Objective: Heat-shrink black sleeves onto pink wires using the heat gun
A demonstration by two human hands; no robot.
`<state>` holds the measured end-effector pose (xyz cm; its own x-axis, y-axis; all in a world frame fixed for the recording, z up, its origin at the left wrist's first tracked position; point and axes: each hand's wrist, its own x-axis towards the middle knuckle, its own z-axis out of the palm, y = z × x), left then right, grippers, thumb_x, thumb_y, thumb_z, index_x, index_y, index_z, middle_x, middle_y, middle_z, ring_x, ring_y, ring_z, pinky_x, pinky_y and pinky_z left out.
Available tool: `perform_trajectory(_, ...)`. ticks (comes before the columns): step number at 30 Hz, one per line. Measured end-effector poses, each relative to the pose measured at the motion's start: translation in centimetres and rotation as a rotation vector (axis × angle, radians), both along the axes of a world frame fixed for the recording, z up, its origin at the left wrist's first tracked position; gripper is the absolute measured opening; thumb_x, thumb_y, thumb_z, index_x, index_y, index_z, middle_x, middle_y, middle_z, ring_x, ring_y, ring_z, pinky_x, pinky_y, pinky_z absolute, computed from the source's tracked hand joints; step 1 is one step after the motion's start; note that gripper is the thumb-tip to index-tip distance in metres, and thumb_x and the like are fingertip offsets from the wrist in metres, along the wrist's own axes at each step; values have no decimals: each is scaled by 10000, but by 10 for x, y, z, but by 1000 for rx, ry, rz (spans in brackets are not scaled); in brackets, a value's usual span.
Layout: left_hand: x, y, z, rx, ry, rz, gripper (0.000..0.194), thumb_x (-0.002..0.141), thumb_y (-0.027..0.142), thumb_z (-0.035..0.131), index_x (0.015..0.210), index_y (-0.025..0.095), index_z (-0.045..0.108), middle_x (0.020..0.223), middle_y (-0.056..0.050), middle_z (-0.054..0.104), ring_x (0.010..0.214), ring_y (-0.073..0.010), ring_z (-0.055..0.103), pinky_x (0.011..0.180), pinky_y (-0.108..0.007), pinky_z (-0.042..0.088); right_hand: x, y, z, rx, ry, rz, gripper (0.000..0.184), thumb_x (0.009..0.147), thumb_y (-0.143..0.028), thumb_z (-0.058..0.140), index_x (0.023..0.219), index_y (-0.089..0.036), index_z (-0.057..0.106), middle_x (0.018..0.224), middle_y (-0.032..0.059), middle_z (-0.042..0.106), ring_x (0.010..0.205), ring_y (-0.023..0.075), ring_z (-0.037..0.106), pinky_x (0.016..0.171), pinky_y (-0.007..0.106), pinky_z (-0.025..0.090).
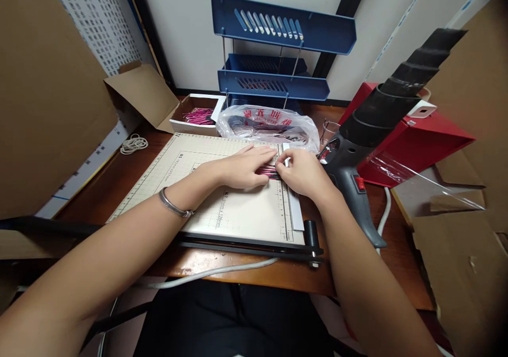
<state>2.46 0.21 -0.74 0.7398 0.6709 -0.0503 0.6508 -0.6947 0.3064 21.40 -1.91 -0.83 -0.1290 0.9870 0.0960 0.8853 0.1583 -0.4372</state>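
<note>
Two bare hands; left grip (259,170) flat over thin pink-black strands (270,172), right grip (280,162) pinching.

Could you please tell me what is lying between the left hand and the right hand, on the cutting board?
Thin pink and black wires lie between the left hand and right hand, on the board, as the head view shows.

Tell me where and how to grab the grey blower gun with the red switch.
Take the blower gun's handle below the red switch, probably best from the near right side: the handle is slim and slopes down toward the person, while the broad black nozzle points up and away.
</note>
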Motion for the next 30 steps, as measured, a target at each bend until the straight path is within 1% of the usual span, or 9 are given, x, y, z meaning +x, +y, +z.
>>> perform_trajectory(2,1,-1,0,16,31,13,731,927,414,439,1588,119,336,1703,-162,293,1598,-296,215,1309,-517,95,-1,0,0,3,2,7,172,857,-299,556,868,-250,721,778,43,703,664,195,566,653,317,361)
perform_trajectory(5,5,-6,2,19,100,22,716,956,400,389,1610,123,303,1723,-148,243,1614,-271,167,1311,-528,37,-1,-1,-2,23,-2,21,164,856,-306,560,885,-251,712,797,42,710,676,196,573,649,315,358)
perform_trajectory(10,14,-13,3,-15,212,41,765,1015,418,282,1671,71,96,1748,-155,73,1633,-233,39,1316,-499,-15,0,0,-5,32,-39,25,186,853,-310,566,925,-242,722,810,54,725,706,210,604,672,318,386)
perform_trajectory(12,15,-13,2,-18,227,43,765,1028,432,249,1674,71,52,1748,-147,37,1633,-223,13,1316,-490,-19,0,0,-5,43,-49,22,193,854,-309,561,924,-238,727,821,60,733,733,220,620,694,321,404)
perform_trajectory(15,15,-13,-1,-13,219,47,771,1033,457,236,1675,73,47,1747,-150,34,1633,-228,11,1317,-491,-10,-1,-1,-4,45,-53,22,219,865,-316,545,940,-238,735,841,68,743,757,233,636,714,329,422)
perform_trajectory(18,17,-14,-5,-6,194,53,779,1030,464,241,1671,56,70,1742,-177,53,1631,-248,24,1319,-488,4,-2,-2,-2,30,-59,1,230,867,-314,547,956,-239,746,867,78,751,795,244,653,732,333,439)
perform_trajectory(21,21,-17,-7,-3,166,84,782,1021,463,248,1664,44,96,1737,-194,62,1629,-271,34,1319,-500,32,-3,-3,-1,16,-61,-21,225,864,-311,556,952,-234,749,885,85,753,826,250,665,749,330,452)
perform_trajectory(26,26,-22,-6,-17,161,120,782,1021,452,241,1659,29,86,1736,-202,41,1627,-295,30,1315,-523,61,-4,-1,-1,25,-51,-48,236,876,-322,538,954,-232,741,897,96,751,867,268,674,780,344,468)
perform_trajectory(30,28,-23,-6,-11,161,133,771,1027,452,228,1655,21,107,1735,-208,64,1627,-304,42,1315,-523,73,-4,0,-2,30,-52,-55,244,877,-332,533,956,-229,740,883,98,746,870,266,675,797,347,470)
